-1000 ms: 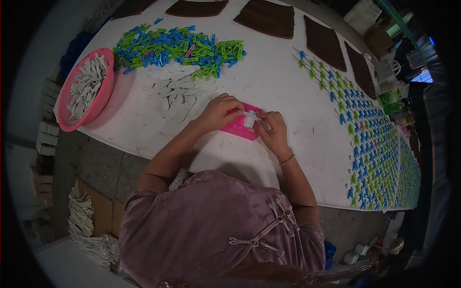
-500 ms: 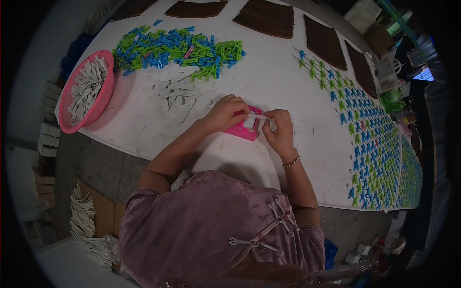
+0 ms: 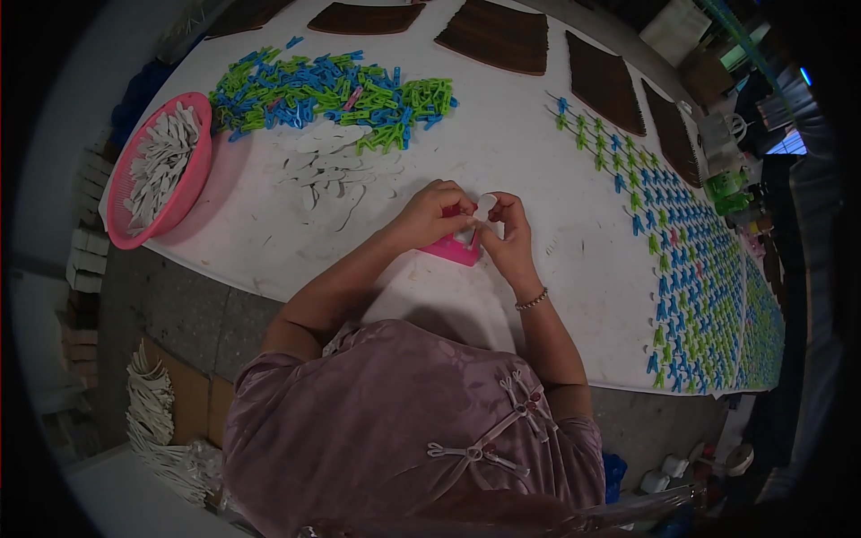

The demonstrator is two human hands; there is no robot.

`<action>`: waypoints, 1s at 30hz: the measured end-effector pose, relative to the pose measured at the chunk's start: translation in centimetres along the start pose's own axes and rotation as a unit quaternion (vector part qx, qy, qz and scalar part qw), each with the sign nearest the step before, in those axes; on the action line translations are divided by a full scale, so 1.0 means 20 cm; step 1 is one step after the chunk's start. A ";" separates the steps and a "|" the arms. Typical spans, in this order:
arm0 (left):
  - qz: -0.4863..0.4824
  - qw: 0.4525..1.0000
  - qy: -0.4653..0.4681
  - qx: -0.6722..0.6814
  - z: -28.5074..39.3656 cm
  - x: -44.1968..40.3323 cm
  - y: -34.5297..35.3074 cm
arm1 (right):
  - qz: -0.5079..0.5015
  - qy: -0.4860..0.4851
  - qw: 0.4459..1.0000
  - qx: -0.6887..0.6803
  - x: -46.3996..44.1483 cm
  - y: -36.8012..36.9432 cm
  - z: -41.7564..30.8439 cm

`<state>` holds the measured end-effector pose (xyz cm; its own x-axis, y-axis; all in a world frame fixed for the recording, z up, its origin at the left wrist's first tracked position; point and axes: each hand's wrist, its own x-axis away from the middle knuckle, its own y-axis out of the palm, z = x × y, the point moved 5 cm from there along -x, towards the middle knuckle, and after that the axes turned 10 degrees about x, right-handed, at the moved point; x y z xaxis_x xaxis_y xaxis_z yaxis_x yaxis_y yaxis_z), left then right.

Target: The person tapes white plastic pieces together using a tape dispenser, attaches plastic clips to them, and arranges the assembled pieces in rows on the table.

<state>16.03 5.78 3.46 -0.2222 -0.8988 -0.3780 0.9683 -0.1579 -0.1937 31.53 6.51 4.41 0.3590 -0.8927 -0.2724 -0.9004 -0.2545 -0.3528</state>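
Over a pink tray point(image 3: 456, 251) on the white table, both hands pinch a small white strip point(image 3: 485, 206), which curves up in a loop between them. My left hand point(image 3: 435, 213) is closed on its left end, at the tray's upper left. My right hand point(image 3: 509, 238) grips the other end, at the tray's right side. Part of a white piece shows inside the tray; the hands hide the rest. Thin grey-white pieces point(image 3: 336, 170) lie on the table, left of my left hand.
A pink basket point(image 3: 188, 193) of white strips stands at the left. Blue and green clips point(image 3: 305, 90) are heaped behind. Rows of clips point(image 3: 695, 269) cover the right side. Dark brown curved pieces point(image 3: 495, 34) lie along the far edge.
The white strip was stretched nearly straight between my hands half a second ago; now it bends upward. My right hand has moved left, closer to my left hand.
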 end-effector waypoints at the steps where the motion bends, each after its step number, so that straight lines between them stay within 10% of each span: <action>1: 0.001 1.000 -0.001 0.001 -0.01 0.01 0.00 | 0.001 0.018 0.999 -0.028 0.00 0.02 0.00; 30: -0.013 0.991 0.034 -0.126 0.02 0.06 -0.05 | 0.007 -0.103 0.956 0.274 0.08 -0.05 0.07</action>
<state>14.82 4.75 3.64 -0.2620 -0.8645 -0.4290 0.9050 -0.0656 -0.4203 33.33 5.75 3.12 0.4391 -0.7877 -0.4321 -0.6617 0.0418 -0.7486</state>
